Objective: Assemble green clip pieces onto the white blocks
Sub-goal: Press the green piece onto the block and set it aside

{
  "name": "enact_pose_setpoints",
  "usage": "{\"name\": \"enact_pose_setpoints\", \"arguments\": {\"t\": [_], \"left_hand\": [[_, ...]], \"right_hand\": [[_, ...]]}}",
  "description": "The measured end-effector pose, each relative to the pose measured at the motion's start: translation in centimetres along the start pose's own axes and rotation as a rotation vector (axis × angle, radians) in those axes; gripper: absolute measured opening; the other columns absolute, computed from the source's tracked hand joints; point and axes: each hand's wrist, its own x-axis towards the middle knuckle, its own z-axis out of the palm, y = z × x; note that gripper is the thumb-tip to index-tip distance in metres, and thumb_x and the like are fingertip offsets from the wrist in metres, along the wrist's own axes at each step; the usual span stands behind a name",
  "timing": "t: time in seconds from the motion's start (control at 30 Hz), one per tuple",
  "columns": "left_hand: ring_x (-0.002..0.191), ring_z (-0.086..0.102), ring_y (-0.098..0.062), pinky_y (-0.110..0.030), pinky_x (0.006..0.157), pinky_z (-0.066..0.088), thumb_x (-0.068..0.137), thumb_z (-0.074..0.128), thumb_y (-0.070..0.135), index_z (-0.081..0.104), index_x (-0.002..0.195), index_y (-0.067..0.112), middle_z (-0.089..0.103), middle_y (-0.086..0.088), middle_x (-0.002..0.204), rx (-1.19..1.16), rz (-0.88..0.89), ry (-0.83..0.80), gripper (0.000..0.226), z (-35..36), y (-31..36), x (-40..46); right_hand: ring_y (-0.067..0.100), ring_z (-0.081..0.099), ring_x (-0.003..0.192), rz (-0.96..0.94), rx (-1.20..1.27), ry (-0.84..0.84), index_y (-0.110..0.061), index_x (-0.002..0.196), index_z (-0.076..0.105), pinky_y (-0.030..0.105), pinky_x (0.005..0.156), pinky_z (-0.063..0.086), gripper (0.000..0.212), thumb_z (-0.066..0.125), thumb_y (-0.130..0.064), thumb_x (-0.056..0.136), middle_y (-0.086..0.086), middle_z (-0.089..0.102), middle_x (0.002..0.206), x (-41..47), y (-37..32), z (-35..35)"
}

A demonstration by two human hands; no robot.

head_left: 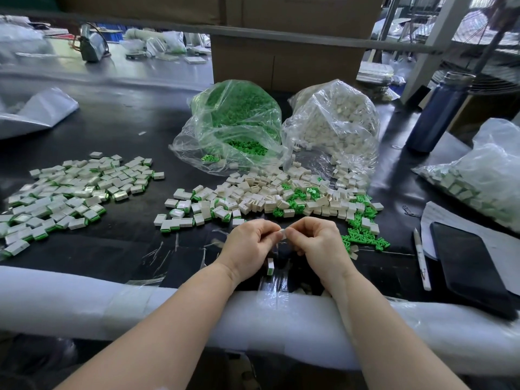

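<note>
1. The left hand (pixel 251 242) and right hand (pixel 315 239) meet fingertip to fingertip, both pinching one small white block (pixel 283 234) between them.
2. A finished block (pixel 270 266) stands on the black worktop (pixel 118 243) below the left hand.
3. Loose white blocks (pixel 261 197) lie at 12 o'clock from the hands, green clips (pixel 363 237) at 3 o'clock.
4. Assembled pieces (pixel 70 192) spread at 10 o'clock.
</note>
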Motion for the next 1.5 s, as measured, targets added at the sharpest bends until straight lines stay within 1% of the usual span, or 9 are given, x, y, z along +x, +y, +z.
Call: {"name": "enact_pose_setpoints", "arguments": {"t": [0.17, 0.3, 0.4, 0.5, 0.73, 0.9, 1.13, 1.33, 1.5], "left_hand": [[0.082, 0.059, -0.015, -0.018, 0.076, 0.047, 0.087, 0.064, 0.017, 0.071, 0.102, 0.012, 0.06, 0.001, 0.089, -0.089, 0.005, 0.045, 0.017, 0.14, 0.1, 0.25], [0.081, 0.06, -0.022, -0.028, 0.076, 0.052, 0.085, 0.067, 0.015, 0.071, 0.096, 0.021, 0.065, -0.007, 0.089, -0.149, -0.001, 0.05, 0.013, 0.09, 0.14, 0.14], [0.069, 0.055, -0.011, -0.019, 0.067, 0.048, 0.083, 0.068, 0.014, 0.067, 0.084, 0.028, 0.062, 0.002, 0.079, -0.15, -0.026, 0.052, 0.014, 0.01, 0.06, 0.13], [0.064, 0.051, -0.005, -0.01, 0.06, 0.043, 0.082, 0.065, 0.009, 0.065, 0.08, 0.024, 0.057, 0.007, 0.073, -0.141, -0.032, 0.047, 0.015, -0.04, 0.05, 0.17], [0.07, 0.049, -0.008, -0.008, 0.066, 0.042, 0.085, 0.063, 0.007, 0.066, 0.086, 0.021, 0.049, 0.003, 0.092, -0.237, 0.004, 0.024, 0.015, -0.22, 0.23, 0.24], [0.07, 0.045, -0.007, -0.007, 0.068, 0.041, 0.087, 0.061, 0.007, 0.061, 0.087, 0.028, 0.043, 0.0, 0.106, -0.246, 0.031, -0.036, 0.021, -0.32, 0.27, 0.13], [0.071, 0.047, -0.007, -0.008, 0.069, 0.042, 0.085, 0.06, 0.002, 0.06, 0.088, 0.028, 0.041, 0.001, 0.105, -0.216, 0.033, -0.074, 0.027, -0.24, 0.3, 0.07], [0.07, 0.045, -0.007, -0.008, 0.068, 0.042, 0.085, 0.063, 0.005, 0.062, 0.086, 0.03, 0.042, 0.0, 0.106, -0.22, 0.036, -0.088, 0.024, -0.24, 0.29, 0.08], [0.068, 0.045, -0.005, -0.009, 0.066, 0.043, 0.083, 0.061, 0.002, 0.061, 0.083, 0.028, 0.043, 0.0, 0.106, -0.207, 0.024, -0.105, 0.027, -0.2, 0.21, 0.09]], "right_hand": [[0.006, 0.054, 0.052, 0.005, 0.149, 0.061, -0.008, 0.072, 0.068, 0.017, 0.051, 0.046, 0.008, 0.071, -0.007, 0.08, 0.001, 0.064, 0.06, 0.05, 0.05, -0.06], [0.009, 0.052, 0.053, -0.024, 0.134, 0.041, -0.003, 0.074, 0.068, 0.017, 0.051, 0.046, 0.007, 0.073, -0.005, 0.077, 0.007, 0.063, 0.063, 0.0, 0.08, -0.05], [0.01, 0.053, 0.055, -0.05, 0.128, 0.002, -0.003, 0.073, 0.068, 0.018, 0.052, 0.046, 0.006, 0.073, -0.002, 0.076, 0.006, 0.063, 0.063, -0.1, 0.03, -0.02], [0.004, 0.054, 0.054, -0.062, 0.113, -0.034, -0.006, 0.074, 0.069, 0.016, 0.054, 0.045, 0.006, 0.071, -0.002, 0.078, 0.0, 0.064, 0.062, -0.11, -0.02, 0.04], [0.009, 0.065, 0.073, -0.011, 0.193, -0.037, -0.015, 0.091, 0.066, 0.018, 0.059, 0.05, 0.01, 0.057, -0.017, 0.092, 0.004, 0.07, 0.083, -0.19, -0.14, 0.1], [0.006, 0.059, 0.067, -0.039, 0.081, -0.157, -0.02, 0.079, 0.068, 0.018, 0.061, 0.046, 0.024, 0.051, -0.022, 0.095, 0.0, 0.065, 0.07, -0.1, -0.34, 0.26], [0.007, 0.055, 0.064, -0.03, 0.118, -0.169, -0.024, 0.078, 0.069, 0.015, 0.058, 0.044, 0.016, 0.059, -0.018, 0.09, -0.005, 0.063, 0.065, 0.04, -0.14, 0.19], [0.009, 0.057, 0.067, 0.003, 0.159, -0.18, -0.014, 0.086, 0.068, 0.017, 0.061, 0.045, 0.005, 0.063, -0.015, 0.087, 0.001, 0.066, 0.073, 0.04, 0.01, 0.09], [0.002, 0.059, 0.058, -0.004, 0.236, -0.177, -0.012, 0.084, 0.072, 0.012, 0.056, 0.045, 0.009, 0.064, -0.009, 0.086, -0.004, 0.068, 0.063, -0.19, -0.25, 0.05]]}}
